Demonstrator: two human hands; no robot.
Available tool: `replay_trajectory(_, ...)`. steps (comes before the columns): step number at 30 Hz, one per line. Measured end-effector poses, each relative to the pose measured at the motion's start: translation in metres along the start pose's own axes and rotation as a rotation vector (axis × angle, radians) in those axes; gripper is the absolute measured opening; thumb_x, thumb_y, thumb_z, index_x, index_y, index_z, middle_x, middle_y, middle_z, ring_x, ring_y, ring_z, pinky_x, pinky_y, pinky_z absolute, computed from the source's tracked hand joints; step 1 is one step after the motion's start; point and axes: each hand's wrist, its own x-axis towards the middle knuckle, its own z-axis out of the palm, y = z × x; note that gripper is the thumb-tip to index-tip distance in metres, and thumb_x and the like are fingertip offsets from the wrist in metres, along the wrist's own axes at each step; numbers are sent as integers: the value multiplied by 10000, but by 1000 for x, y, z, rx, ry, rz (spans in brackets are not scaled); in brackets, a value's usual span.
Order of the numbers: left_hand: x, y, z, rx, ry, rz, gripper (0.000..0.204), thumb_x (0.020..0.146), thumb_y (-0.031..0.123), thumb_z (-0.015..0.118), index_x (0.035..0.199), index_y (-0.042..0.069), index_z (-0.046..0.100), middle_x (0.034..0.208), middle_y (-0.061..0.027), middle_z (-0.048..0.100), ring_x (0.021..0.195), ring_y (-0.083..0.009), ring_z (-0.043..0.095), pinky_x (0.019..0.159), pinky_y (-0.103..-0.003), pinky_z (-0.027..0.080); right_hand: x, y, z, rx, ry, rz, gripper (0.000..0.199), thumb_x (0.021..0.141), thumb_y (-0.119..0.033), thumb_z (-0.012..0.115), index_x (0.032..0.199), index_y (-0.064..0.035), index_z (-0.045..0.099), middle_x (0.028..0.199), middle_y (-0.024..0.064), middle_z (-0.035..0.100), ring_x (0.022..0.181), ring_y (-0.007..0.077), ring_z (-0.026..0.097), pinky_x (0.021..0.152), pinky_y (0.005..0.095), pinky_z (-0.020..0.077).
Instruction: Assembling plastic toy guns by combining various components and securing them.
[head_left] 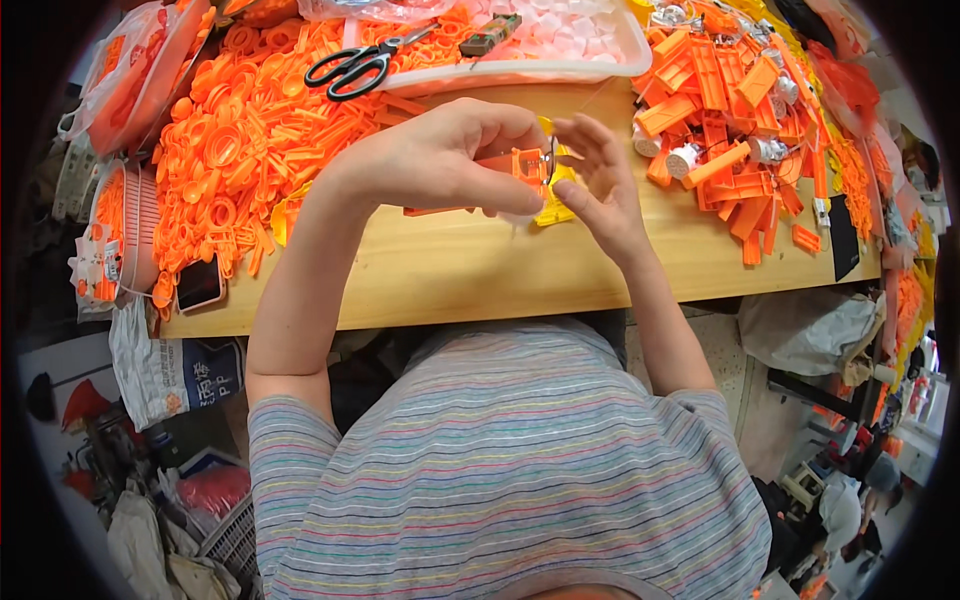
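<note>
My left hand (pixel 440 160) grips a small orange plastic part (pixel 522 165) between thumb and fingers, above the wooden table (pixel 450 275). My right hand (pixel 598 185) faces it, fingertips pinching a thin metal wire piece (pixel 551 158) against the orange part. A yellow piece (pixel 556 208) lies on the table just beneath both hands. Whether the wire sits inside the part is hidden by my fingers.
A big heap of orange rings and strips (pixel 240 130) fills the table's left. Orange rectangular parts with small metal cylinders (pixel 730 110) pile at the right. Black scissors (pixel 360 65) rest on a white tray (pixel 520 72) at the back. A phone (pixel 199 284) lies near the left edge.
</note>
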Motion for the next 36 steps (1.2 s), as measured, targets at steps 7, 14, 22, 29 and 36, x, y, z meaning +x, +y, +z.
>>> replay_trajectory(7,-12,-27,2,-22,29,-8,338,808,78,730,1108,20,586,943,15,606,805,-42,537,668,-210,447,-24,-9,23,490,-134,398,391,897,-116,655,1239,-37,484,952,93,667,873,212,679,822,348,539)
replay_trajectory(14,-23,-69,32,607,438,38,384,783,202,719,1068,8,548,821,-150,611,750,-246,604,698,-353,486,-28,-5,29,533,204,404,418,881,-55,607,1231,-36,380,858,126,610,705,211,652,661,341,553)
replay_trajectory(22,-22,-87,63,186,425,-20,307,872,269,673,1010,9,585,769,-74,610,716,-149,563,651,-330,465,-23,8,35,43,433,138,315,929,-92,615,1131,-47,378,769,99,599,549,137,595,490,253,498)
replay_trajectory(29,-16,-102,79,121,475,-51,263,922,260,617,901,-2,632,692,-21,561,645,-98,495,605,-273,429,-25,6,31,129,324,213,146,989,-173,531,940,-41,493,748,82,602,542,132,594,489,247,507)
replay_trajectory(36,-14,-100,83,-212,338,56,217,922,198,544,831,8,594,651,-7,520,607,-88,486,548,-261,407,-24,8,27,266,340,334,155,985,-186,508,963,-33,501,735,102,613,514,145,596,471,254,508)
